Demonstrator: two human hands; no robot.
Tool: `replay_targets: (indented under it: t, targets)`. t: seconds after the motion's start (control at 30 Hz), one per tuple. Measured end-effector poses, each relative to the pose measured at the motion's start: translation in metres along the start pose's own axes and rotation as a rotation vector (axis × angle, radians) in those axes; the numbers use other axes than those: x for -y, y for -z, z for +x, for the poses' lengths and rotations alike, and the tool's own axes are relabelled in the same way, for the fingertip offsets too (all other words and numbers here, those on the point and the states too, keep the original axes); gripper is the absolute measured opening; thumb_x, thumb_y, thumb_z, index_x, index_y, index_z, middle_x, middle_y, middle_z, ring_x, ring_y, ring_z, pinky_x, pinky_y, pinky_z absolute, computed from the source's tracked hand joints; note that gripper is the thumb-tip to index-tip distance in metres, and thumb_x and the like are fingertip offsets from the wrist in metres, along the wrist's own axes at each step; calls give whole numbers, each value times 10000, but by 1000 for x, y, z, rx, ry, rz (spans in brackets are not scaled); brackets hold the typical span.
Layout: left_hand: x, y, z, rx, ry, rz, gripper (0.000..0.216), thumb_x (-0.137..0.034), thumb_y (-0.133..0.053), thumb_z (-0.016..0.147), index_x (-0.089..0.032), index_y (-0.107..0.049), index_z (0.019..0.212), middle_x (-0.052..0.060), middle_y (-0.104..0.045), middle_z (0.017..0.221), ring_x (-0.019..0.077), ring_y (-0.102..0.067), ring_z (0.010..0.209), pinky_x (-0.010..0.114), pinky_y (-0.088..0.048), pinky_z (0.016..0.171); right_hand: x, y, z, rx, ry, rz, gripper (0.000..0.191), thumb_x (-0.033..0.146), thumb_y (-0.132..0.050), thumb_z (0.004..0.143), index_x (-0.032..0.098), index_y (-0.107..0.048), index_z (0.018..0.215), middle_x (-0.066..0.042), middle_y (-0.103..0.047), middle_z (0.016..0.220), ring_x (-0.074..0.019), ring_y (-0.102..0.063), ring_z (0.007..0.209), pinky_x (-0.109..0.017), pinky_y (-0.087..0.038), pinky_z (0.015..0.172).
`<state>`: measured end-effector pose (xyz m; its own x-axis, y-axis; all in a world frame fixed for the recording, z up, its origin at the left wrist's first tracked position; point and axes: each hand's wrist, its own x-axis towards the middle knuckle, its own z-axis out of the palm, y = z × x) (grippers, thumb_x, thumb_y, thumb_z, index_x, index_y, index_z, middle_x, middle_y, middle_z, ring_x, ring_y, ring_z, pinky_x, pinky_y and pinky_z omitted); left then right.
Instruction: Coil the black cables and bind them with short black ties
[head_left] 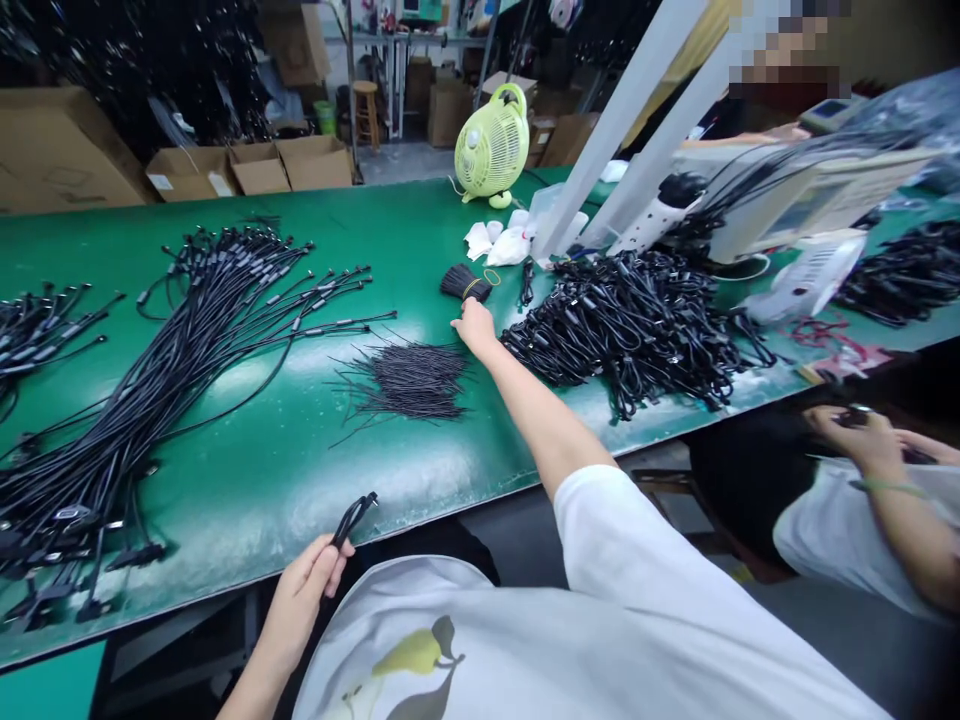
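My left hand (309, 580) is closed around a short folded black cable (354, 516), low in front of the table's near edge. The cable's looped end sticks up past the fingers. With the arm stretched forward, my right hand (476, 325) grips the near end of a bundle of black twist ties (463, 284); its fingertips are partly hidden. A yellow rubber band (471, 287) goes round that bundle. Just left of this hand lies a loose heap of thin black twist ties (420, 380). A large pile of coiled black cables (630, 325) lies to its right.
Long black cables (187, 340) spread over the left of the green table (277, 480). A light green fan (491, 148) and crumpled white paper (510, 243) are at the back. White posts (622, 120) rise beyond the pile. A co-worker's hand (862, 435) is at right.
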<state>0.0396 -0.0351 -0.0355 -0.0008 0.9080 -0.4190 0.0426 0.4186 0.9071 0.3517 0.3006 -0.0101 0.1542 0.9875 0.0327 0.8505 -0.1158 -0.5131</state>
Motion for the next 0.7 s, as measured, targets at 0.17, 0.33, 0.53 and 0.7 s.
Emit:
replay_targets:
  t: [0.17, 0.33, 0.53, 0.7]
  targets:
    - [1, -3, 0, -34, 29, -39, 457, -598, -612, 789, -146, -649, 847, -40, -413, 563, 101, -361, 517, 247, -303, 537, 0, -25, 9, 24, -41, -48, 226, 91, -416, 962, -20, -501, 1139, -143, -591, 1055, -110, -519, 904, -369, -384, 922]
    - [0, -2, 1, 3, 51, -135, 456, -587, -631, 787, -135, -630, 852, -52, -384, 553, 85, -326, 501, 238, -260, 516, -5, -21, -1, 10, -19, -94, 302, 286, -536, 946, 118, -548, 1196, -96, -576, 1181, -180, -577, 1017, -426, -476, 925]
    - [-5, -3, 1, -2, 55, -385, 432, -527, -668, 800, -123, -622, 948, -67, -358, 588, 54, -284, 494, 214, -241, 489, 11, 2, -46, 21, 151, -44, 345, 32, -361, 885, 4, -482, 1206, -245, -579, 1158, -291, -536, 1077, -461, -376, 978]
    - [-24, -33, 33, 75, -36, -489, 759, -488, -679, 814, -205, -342, 1432, -91, -381, 569, 66, -306, 479, 204, -249, 489, 66, -21, -137, 185, 356, 87, 253, 67, -388, 872, 97, -546, 1067, -152, -635, 1008, -230, -581, 972, -359, -418, 920]
